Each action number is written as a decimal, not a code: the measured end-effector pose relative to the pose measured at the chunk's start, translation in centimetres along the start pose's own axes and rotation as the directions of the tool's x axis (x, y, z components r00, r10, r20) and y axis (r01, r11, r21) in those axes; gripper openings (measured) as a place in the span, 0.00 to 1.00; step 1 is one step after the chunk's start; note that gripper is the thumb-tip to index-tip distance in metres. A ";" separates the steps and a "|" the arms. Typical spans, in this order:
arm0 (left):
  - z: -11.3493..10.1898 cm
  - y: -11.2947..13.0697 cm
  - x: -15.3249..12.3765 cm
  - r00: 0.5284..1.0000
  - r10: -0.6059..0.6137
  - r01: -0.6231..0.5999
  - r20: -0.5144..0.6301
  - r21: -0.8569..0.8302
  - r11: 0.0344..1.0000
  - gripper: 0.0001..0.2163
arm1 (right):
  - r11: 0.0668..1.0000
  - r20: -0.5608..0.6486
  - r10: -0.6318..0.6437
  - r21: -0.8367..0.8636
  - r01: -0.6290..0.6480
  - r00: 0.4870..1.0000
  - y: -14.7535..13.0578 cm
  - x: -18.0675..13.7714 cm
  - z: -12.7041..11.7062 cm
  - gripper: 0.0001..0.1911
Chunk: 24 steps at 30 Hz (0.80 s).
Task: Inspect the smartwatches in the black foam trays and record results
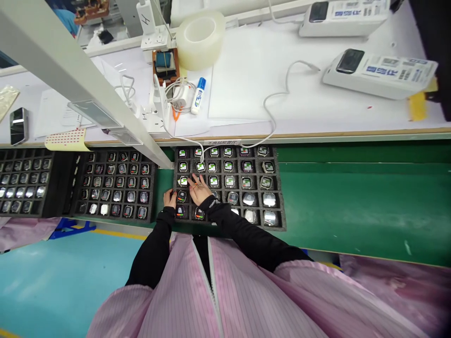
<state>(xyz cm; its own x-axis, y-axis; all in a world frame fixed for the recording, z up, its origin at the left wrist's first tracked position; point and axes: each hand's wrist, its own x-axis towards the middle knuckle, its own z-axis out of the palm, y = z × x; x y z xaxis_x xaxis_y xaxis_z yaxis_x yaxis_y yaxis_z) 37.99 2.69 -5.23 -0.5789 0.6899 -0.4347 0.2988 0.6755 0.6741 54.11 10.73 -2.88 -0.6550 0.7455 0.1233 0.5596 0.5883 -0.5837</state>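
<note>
A black foam tray (278,188) with a grid of pockets lies on the green belt in front of me, and small square watch bodies (229,180) sit in the pockets. My right hand (199,188) lies over the tray's left part with its fingers stretched out toward the watches in the middle row. A white cable (201,157) ends at a watch just beyond the fingertips. My left hand (170,198) rests at the tray's left edge with its fingers curled on the rim.
Two more black trays (116,183) (24,180) of watch bodies lie to the left. A white metal beam (70,70) crosses diagonally above. The white shelf behind holds a tape roll (200,40), a glue stick (198,95), chargers (181,96), a phone (18,125) and two white devices (378,72).
</note>
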 end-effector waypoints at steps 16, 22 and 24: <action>0.4 -0.3 0.9 0.998 0.010 -0.009 -0.064 0.027 1.000 0.12 | 0.952 -0.258 0.301 0.023 -0.306 0.918 6.1 -6.8 -3.7 0.26; 0.5 -0.5 1.2 0.998 0.010 -0.007 -0.062 0.038 0.999 0.13 | 0.959 -0.156 0.275 -0.030 -0.283 0.949 5.4 -5.5 -3.1 0.26; 0.5 -0.6 1.3 0.998 0.008 -0.006 -0.065 0.039 0.999 0.13 | 0.955 -0.173 0.287 -0.026 -0.296 0.942 5.6 -5.7 -3.3 0.25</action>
<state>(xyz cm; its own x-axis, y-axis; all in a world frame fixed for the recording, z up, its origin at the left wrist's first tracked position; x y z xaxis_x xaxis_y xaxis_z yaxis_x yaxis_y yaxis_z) 37.46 3.32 -6.45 -0.6244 0.6772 -0.3893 0.3316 0.6811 0.6528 62.63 10.86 -4.21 -0.3685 0.9254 0.0880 0.7415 0.3497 -0.5727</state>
